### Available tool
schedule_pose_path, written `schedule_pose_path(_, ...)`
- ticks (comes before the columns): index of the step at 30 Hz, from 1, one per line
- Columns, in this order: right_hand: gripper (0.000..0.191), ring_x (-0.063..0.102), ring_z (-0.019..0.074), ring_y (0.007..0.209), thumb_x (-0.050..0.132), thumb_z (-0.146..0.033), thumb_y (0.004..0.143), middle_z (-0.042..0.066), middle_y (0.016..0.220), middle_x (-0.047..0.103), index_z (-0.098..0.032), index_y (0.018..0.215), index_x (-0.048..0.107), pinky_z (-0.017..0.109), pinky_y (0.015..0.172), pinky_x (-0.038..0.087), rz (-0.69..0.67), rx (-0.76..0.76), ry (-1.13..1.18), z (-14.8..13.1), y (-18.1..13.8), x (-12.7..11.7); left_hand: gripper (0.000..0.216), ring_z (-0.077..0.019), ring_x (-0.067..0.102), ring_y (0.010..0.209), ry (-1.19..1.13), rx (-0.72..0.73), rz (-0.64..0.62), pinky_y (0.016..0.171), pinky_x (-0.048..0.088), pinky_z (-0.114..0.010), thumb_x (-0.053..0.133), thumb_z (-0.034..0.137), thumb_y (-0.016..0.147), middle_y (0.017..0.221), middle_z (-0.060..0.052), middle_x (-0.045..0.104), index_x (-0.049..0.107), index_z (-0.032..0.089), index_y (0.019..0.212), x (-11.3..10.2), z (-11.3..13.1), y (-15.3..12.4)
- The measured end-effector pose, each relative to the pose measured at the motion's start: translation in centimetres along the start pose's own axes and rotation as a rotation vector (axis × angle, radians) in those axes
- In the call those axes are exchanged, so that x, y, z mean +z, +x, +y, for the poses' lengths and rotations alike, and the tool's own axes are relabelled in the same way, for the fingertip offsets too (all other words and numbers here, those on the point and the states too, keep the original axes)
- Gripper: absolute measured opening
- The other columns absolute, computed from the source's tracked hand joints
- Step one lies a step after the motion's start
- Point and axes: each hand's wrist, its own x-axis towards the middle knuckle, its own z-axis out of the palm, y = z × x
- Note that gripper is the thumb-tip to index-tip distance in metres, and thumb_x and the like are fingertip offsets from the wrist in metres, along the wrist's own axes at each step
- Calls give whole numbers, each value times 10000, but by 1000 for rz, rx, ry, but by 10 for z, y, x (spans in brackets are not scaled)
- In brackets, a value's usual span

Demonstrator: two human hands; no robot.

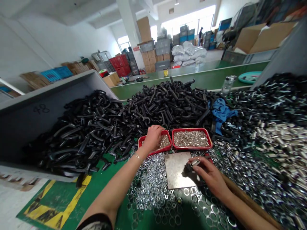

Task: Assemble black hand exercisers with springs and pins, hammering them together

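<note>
My left hand [153, 135] reaches over the left red tray [170, 144], its fingers curled down among small metal parts. The fingertips are hidden, so what they pinch cannot be made out. My right hand [208, 174] holds a small black part with a ribbed silver metal sleeve [195, 162] between thumb and fingers. It is just above a flat metal plate [175, 172]. Beside the left tray stands a second red tray [192, 139] full of short metal pins.
Black curved handles [153, 105] are heaped behind the trays and in a grey bin [59, 86] at left. Loose nuts [151, 182] and rings [168, 212] surround the plate. Metal sleeves [285, 143], a blue cloth [222, 110] and a glass jar [227, 84] lie to the right.
</note>
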Motion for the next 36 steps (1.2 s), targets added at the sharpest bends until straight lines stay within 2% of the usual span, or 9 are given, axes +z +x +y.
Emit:
schedule_pose_path(5,367,631,224,861,529,-601,930,52,972,662,-259,1016,629,318,693,553,73,199,177,-2,3,14,248,-240,544,1167,178,188,-270,1037,351,-382,562,90,855,1129,-112,677,715,180,1027,20,-32,87)
schedule_pose_path(10,408,563,153,648,549,-648,901,25,906,629,-245,953,586,268,517,474,114,351,266,15,5,12,155,-275,511,1144,163,188,-331,1098,260,-416,597,71,794,954,-125,663,658,168,689,50,-33,111)
schedule_pose_path(13,436,492,106,538,577,-670,874,1,858,613,-237,912,541,235,437,392,117,385,294,25,6,7,186,-293,497,1159,162,180,-310,1114,239,-442,599,86,803,931,-127,655,609,176,640,48,-32,117)
schedule_pose_path(16,454,412,91,467,559,-687,873,-34,732,551,-236,875,506,231,403,331,117,383,236,27,9,3,56,-323,506,1186,158,104,-111,1106,274,-482,607,155,847,1000,-149,655,629,172,798,24,-23,116)
schedule_pose_path(20,394,503,154,584,538,-620,917,-27,647,515,-234,839,529,277,545,410,172,171,-109,15,16,0,248,-282,634,1006,-103,-141,154,979,440,-451,538,369,958,928,-114,675,554,158,1088,-12,19,72)
schedule_pose_path(22,341,537,180,642,525,-557,946,-12,656,549,-232,844,539,298,632,418,191,54,-279,10,19,-1,321,-218,672,789,-389,-213,43,813,516,-367,466,475,989,793,-51,678,518,184,1114,-14,49,26)
schedule_pose_path(25,302,564,202,665,488,-516,973,5,689,598,-238,863,531,313,669,403,136,-5,-395,4,21,2,389,-183,647,598,-774,-347,-211,619,518,-307,391,571,995,653,-3,652,506,215,1102,7,91,-50)
schedule_pose_path(28,294,585,213,674,457,-505,987,15,716,626,-241,871,516,315,668,397,57,-27,-428,1,18,7,473,-181,608,517,-961,-542,-262,534,498,-306,286,625,998,586,14,612,516,226,1109,34,113,-101)
schedule_pose_path(36,266,579,203,665,445,-466,1001,9,717,606,-239,866,480,307,664,388,-18,-50,-480,-4,7,16,503,-192,583,524,-1064,-593,-241,546,498,-327,306,655,987,579,18,586,561,238,1106,47,115,-119)
